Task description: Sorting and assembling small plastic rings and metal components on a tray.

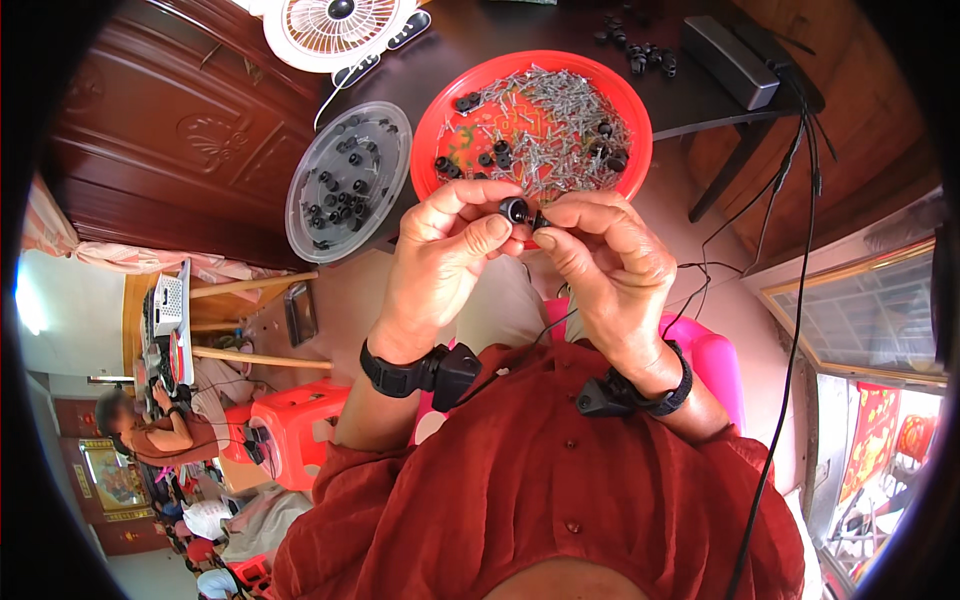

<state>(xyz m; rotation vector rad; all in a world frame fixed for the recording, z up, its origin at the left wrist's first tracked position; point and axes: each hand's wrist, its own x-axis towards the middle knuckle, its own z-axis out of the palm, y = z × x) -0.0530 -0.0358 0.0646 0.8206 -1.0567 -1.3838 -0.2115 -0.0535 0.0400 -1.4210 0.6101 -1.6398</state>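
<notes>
My left hand (448,240) pinches a small black cup-shaped plastic part (514,209) between thumb and forefinger, its hollow side turned toward the right. Facing it, my right hand (607,250) grips a smaller black piece (541,220) at the fingertips. The two pieces are close together; I cannot tell whether they touch. Both hands are raised in front of the near rim of a red round tray (432,120). Many silver screws (572,100) lie heaped in that tray, with several black parts (500,155) among them.
Left of the red tray is a clear round lid-like tray (300,210) with black parts. A white fan (340,30) and a dark grey box (730,62) stand on the dark table (480,25). Black cables (806,250) hang at right. A seated person (165,430) and red stools (300,425) are at left.
</notes>
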